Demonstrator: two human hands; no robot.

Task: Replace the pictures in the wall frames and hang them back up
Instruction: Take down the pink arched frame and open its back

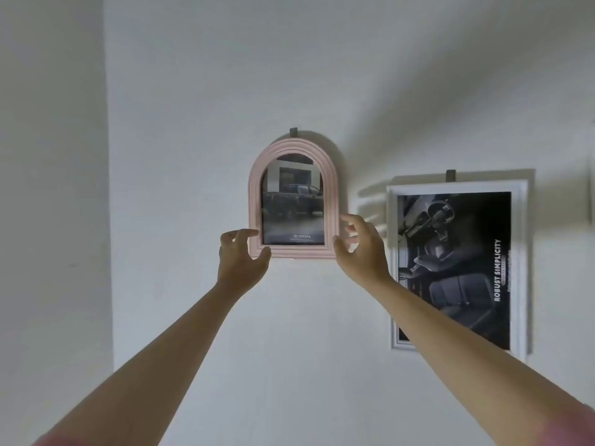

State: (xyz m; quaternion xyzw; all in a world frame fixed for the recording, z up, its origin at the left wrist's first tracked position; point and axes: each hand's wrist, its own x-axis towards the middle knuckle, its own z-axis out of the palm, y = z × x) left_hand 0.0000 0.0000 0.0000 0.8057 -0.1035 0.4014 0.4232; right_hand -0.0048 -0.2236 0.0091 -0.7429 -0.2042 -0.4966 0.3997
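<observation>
We see a pink arched frame (293,201) hanging on the white wall (193,123) from a small dark hook (293,132). It holds a picture of a dark pickup truck (293,201). Our left hand (242,256) pinches the lower left corner of this frame, the thumb under it and the fingers curled at its side. Our right hand (362,246) is at the lower right corner, the fingers curled, but we cannot tell if it really grips. Near, on the right, a white rectangular frame (457,265) hangs from a second hook (450,176), with a dark car-interior picture.
</observation>
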